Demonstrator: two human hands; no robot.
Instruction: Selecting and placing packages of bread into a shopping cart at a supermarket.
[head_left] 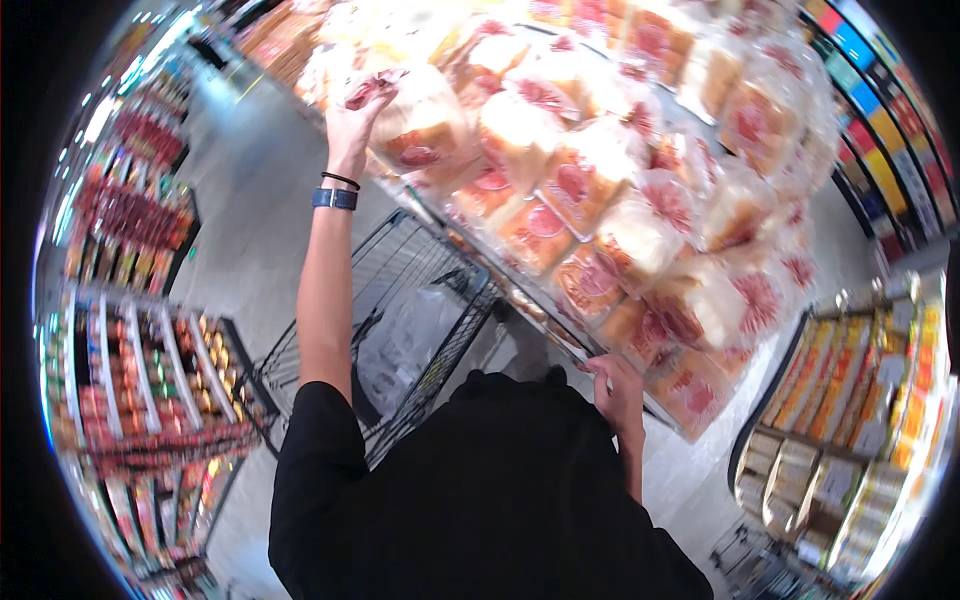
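Observation:
My left hand [362,112], with a dark band and a blue watch on the wrist, reaches out to the far left of the bread display. Its fingers are closed on the gathered red-printed neck of a bagged loaf of bread [422,125]. The loaf's clear bag is partly washed out by glare. Close to my body, my right hand [618,388] is at the near edge of the display table [540,318], fingers bent in. Whether it grips that edge or something small is hidden. Several more bagged loaves [578,180] are piled across the table.
A wire shopping cart [400,290] with a clear plastic bag [408,335] in it stands against the table on my left. Stocked shelves [150,370] line the left side. More shelves [850,400] rise at right, with another cart [760,565] at lower right.

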